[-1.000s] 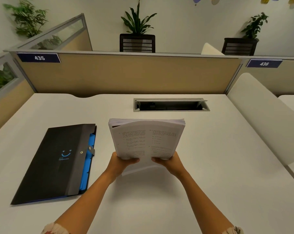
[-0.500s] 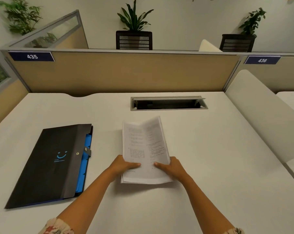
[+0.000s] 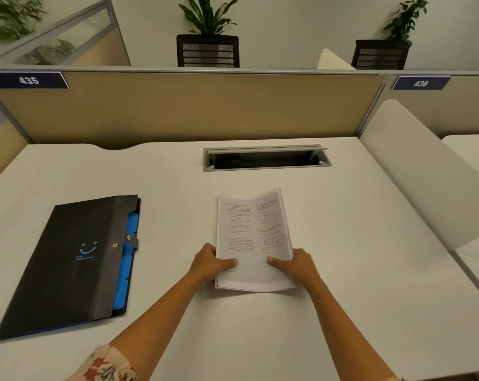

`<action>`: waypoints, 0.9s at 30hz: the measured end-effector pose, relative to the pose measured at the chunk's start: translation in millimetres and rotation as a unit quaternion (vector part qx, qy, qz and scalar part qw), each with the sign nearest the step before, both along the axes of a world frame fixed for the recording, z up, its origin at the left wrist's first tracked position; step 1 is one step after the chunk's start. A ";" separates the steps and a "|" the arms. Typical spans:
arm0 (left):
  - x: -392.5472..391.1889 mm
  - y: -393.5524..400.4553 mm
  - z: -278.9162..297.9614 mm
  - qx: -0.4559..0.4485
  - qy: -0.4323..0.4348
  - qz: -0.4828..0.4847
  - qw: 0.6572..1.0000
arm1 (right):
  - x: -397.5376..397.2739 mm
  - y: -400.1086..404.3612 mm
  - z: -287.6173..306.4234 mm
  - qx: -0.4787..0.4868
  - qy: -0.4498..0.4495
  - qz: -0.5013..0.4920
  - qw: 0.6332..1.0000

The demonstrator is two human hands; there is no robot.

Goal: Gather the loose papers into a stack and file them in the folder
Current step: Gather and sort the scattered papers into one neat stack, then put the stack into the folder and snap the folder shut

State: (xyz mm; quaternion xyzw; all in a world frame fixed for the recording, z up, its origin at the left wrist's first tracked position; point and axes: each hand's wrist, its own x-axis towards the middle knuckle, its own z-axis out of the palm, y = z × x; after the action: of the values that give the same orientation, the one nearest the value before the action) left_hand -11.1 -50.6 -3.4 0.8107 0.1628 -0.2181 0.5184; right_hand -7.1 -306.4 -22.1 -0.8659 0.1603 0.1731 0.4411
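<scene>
Left hand and right hand are gripping the stack's near corners mid-desk; the far right corner is curling, so sheets risk fanning out. The folder, lying closed toward the left edge, needs unsnapping

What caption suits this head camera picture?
Both hands, left and right, hold a paper stack flat beside a closed black folder.

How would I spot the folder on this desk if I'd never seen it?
Start at the white desk and look left of the paper stack. The folder lies flat there: black, with a blue smile printed on it and blue dividers showing along its right edge.
</scene>
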 end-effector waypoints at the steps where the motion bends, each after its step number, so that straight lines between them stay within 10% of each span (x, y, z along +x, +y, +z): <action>1: -0.7 -3.8 0.7 0.010 -0.001 -0.001 1.000 | -0.7 -3.4 2.0 -0.011 -0.002 -0.005 1.000; 15: -12.3 -16.8 6.7 0.212 -0.048 -0.075 0.973 | -14.2 -3.9 21.0 -0.130 0.000 -0.089 0.987; 21: -18.4 14.0 25.2 0.150 -0.188 0.035 0.970 | -9.9 18.7 34.7 -0.161 -0.130 -0.116 0.971; 27: -30.0 76.4 42.2 0.243 -0.369 0.218 0.870 | -1.9 47.6 32.9 -0.038 -0.255 -0.089 0.962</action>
State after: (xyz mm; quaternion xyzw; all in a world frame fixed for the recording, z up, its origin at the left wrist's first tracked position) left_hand -41.2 25.7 38.8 0.8765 0.1797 0.2620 0.3618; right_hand -8.9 -258.8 10.9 -0.8797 0.1258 -0.0996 0.4477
